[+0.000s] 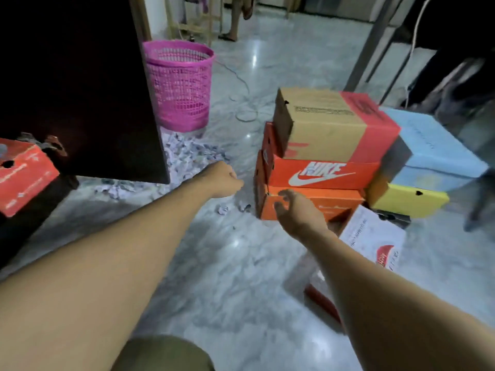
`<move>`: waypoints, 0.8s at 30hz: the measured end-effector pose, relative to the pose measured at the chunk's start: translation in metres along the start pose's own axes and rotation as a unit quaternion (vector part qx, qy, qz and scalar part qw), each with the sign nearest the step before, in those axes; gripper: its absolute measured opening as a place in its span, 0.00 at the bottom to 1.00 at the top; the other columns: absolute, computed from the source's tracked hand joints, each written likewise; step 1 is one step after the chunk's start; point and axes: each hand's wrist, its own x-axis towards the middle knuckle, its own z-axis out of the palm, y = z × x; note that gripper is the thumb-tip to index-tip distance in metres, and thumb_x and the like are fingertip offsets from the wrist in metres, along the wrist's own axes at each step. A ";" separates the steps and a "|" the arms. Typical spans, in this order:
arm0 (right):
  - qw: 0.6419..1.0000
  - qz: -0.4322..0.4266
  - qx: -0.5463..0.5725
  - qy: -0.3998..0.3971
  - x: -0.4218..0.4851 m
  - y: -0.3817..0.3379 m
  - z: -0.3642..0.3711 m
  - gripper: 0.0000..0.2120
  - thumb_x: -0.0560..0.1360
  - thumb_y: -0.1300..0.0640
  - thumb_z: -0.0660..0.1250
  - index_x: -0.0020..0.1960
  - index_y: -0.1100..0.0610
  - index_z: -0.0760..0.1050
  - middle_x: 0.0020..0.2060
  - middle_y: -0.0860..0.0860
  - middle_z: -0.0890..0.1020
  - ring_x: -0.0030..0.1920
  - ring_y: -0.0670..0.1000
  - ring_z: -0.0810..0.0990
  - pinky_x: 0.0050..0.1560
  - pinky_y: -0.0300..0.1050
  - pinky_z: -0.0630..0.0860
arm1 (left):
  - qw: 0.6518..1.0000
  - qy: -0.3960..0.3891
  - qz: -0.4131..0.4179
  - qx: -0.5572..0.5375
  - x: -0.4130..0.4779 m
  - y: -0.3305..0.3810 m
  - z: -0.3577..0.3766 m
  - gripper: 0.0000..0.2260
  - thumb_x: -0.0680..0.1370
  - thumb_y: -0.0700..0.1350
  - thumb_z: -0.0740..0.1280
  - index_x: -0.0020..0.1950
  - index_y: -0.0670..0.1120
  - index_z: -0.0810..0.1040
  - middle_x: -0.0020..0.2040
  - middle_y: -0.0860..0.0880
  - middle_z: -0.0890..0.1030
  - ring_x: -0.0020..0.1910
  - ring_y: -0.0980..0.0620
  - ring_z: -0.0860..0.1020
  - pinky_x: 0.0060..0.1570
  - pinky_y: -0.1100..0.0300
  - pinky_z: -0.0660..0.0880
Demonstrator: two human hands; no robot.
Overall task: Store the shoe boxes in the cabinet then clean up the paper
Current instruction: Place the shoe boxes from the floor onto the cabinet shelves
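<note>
We list a polished grey-white marbled floor in a dim room, with a dark cabinet at far left and a pink mesh basket just right of it. Torn paper lies heaped at the basket's foot, with stray crumpled bits nearer us. At centre right stands a stack of three shoe boxes: a tan-and-red box on top, an orange Nike box with a white swoosh beneath it, and a plain orange box at the bottom. To their right a pale blue box sits over a yellow box, and a white box lies nearer. A red box rests at the cabinet's left. Our left hand hovers over the floor with fingers curled under, nothing visible in them. Our right hand has its fingers spread and slack at the plain orange box's near corner, gripping nothing.
</note>
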 end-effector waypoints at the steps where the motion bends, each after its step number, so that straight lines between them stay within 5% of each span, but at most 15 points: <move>1: 1.000 0.022 0.003 0.014 -0.008 0.016 -0.005 0.19 0.80 0.49 0.59 0.69 0.52 0.72 0.65 0.54 0.77 0.66 0.57 0.75 0.63 0.51 0.72 | 1.000 -0.014 0.013 0.006 0.003 0.018 0.012 0.08 0.77 0.49 0.66 0.43 0.46 0.80 0.42 0.45 0.76 0.42 0.48 0.74 0.44 0.58 0.74; 4: 0.996 0.079 -0.015 0.028 -0.028 0.069 -0.011 0.18 0.80 0.49 0.58 0.68 0.51 0.72 0.66 0.53 0.76 0.65 0.57 0.74 0.63 0.53 0.72 | 0.998 -0.050 0.028 0.011 0.008 0.066 0.056 0.11 0.77 0.47 0.65 0.43 0.41 0.82 0.41 0.43 0.80 0.42 0.45 0.79 0.41 0.57 0.75; 8: 0.977 0.212 -0.017 0.030 -0.058 0.139 -0.007 0.20 0.79 0.47 0.58 0.69 0.52 0.70 0.67 0.56 0.71 0.68 0.59 0.70 0.65 0.56 0.68 | 0.991 -0.125 0.038 -0.030 0.002 0.106 0.134 0.14 0.80 0.44 0.60 0.33 0.47 0.69 0.30 0.47 0.67 0.27 0.49 0.63 0.24 0.64 0.59; 12: 0.938 0.344 0.029 0.024 -0.090 0.200 0.004 0.25 0.79 0.46 0.58 0.74 0.50 0.62 0.74 0.58 0.60 0.75 0.59 0.58 0.71 0.59 0.62 | 0.975 -0.186 0.024 -0.115 -0.012 0.117 0.216 0.08 0.81 0.44 0.59 0.42 0.53 0.67 0.41 0.51 0.69 0.36 0.53 0.68 0.35 0.58 0.64; 14: 0.922 0.366 0.129 0.011 -0.098 0.222 0.011 0.30 0.77 0.48 0.60 0.77 0.51 0.55 0.73 0.60 0.63 0.71 0.62 0.66 0.68 0.56 0.67 | 0.967 -0.208 0.008 -0.147 -0.019 0.113 0.244 0.02 0.81 0.47 0.60 0.54 0.52 0.71 0.51 0.54 0.75 0.48 0.52 0.74 0.48 0.60 0.69; 17: 0.912 0.335 0.238 0.019 -0.106 0.233 0.018 0.35 0.77 0.50 0.62 0.78 0.54 0.49 0.65 0.55 0.76 0.60 0.59 0.77 0.58 0.49 0.73 | 0.965 -0.215 0.000 -0.151 -0.024 0.107 0.266 0.11 0.81 0.50 0.61 0.61 0.51 0.76 0.58 0.53 0.81 0.53 0.52 0.78 0.52 0.61 0.72; 21: 0.873 0.397 0.277 0.060 -0.119 0.252 0.026 0.29 0.76 0.37 0.61 0.69 0.54 0.67 0.55 0.50 0.81 0.53 0.54 0.80 0.50 0.48 0.76 | 0.967 -0.187 -0.080 -0.156 -0.017 0.091 0.259 0.18 0.77 0.62 0.64 0.52 0.48 0.80 0.45 0.48 0.84 0.36 0.51 0.81 0.38 0.60 0.74; 24: 0.816 0.412 0.404 0.026 -0.125 0.264 0.030 0.23 0.78 0.37 0.61 0.58 0.56 0.75 0.45 0.53 0.83 0.39 0.52 0.82 0.38 0.48 0.80 | 0.950 -0.260 -0.110 -0.131 -0.011 0.070 0.253 0.27 0.73 0.70 0.62 0.60 0.50 0.76 0.45 0.43 0.84 0.35 0.48 0.82 0.34 0.60 0.75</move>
